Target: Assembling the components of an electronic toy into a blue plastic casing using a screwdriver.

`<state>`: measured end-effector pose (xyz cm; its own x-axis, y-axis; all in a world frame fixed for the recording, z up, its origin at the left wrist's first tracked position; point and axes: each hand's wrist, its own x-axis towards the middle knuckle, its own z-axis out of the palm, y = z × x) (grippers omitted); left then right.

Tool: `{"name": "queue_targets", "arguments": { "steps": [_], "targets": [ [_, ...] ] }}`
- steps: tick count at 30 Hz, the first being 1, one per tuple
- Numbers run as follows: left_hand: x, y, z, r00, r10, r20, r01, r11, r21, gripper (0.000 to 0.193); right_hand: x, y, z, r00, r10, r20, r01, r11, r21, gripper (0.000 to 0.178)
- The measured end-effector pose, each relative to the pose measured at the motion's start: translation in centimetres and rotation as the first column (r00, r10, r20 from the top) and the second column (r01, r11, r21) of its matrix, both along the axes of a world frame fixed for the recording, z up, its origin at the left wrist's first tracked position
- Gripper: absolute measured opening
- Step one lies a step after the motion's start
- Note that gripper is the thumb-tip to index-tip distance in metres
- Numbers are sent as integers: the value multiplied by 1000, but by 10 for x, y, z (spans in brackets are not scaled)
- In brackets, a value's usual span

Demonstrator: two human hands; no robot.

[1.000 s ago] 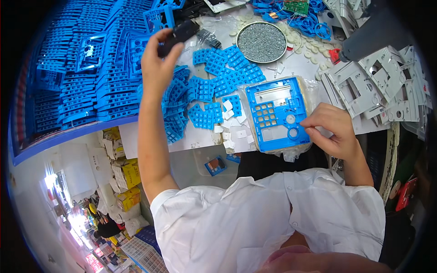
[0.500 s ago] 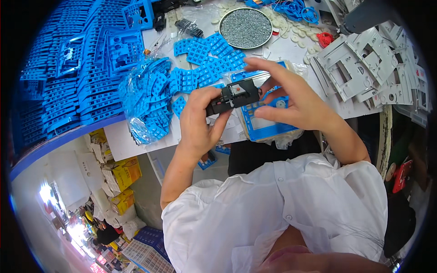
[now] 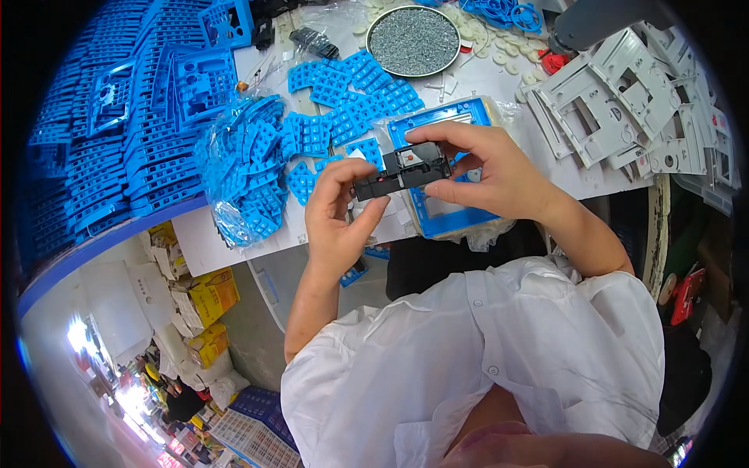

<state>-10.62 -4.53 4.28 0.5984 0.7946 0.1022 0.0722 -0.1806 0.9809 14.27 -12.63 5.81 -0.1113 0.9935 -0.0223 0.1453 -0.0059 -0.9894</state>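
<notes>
The grip of the left hand point(image 3: 334, 222) is grasping one end of a black block point(image 3: 402, 176), fingers above and thumb below. The right hand point(image 3: 499, 173) is grasping the other end, its index finger over the upper edge and its thumb under the lower one. Both forearms angle inward from the sides, so the hands face each other across the block.

The block is held over the tabletop point(image 3: 201, 242), in front of a blue case point(image 3: 460, 225) and partly covering it. It looks long and boxy, slightly tilted, its right end higher, with a pale recess and a small reddish spot on top.

A round dish point(image 3: 413, 75) beyond the case is full of small grey metal bits point(image 3: 413, 39). A clear bag point(image 3: 234, 228) at the left holds a heap of blue keypads point(image 3: 261, 156). Left of that, a blue-edged tray point(image 3: 117, 249) carries rows of stacked blue frames point(image 3: 152, 148).
</notes>
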Motion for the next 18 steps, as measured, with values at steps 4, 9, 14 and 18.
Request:
{"name": "queue_targets", "arguments": {
  "steps": [4, 9, 14, 18],
  "targets": [
    [-10, 7, 1, 996, 44, -83, -33, 990, 134, 36, -7, -1, -1, 995, -81, -62, 87, 991, 101, 62],
    [-18, 22, 9, 982, 168, -89, -130, 934, 332, 33, 17, -15, -1, 992, -114, 55, 107, 987, 117, 63],
    [-20, 24, 1, 978, 173, -120, -104, 892, 440, 32, 34, -41, -5, 984, -171, 47, 165, 980, 107, 50],
    [-19, 21, -1, 985, 158, -70, -116, 906, 407, 33, 43, -60, -7, 981, -192, 30, 187, 974, 126, 41]
  ]
}}
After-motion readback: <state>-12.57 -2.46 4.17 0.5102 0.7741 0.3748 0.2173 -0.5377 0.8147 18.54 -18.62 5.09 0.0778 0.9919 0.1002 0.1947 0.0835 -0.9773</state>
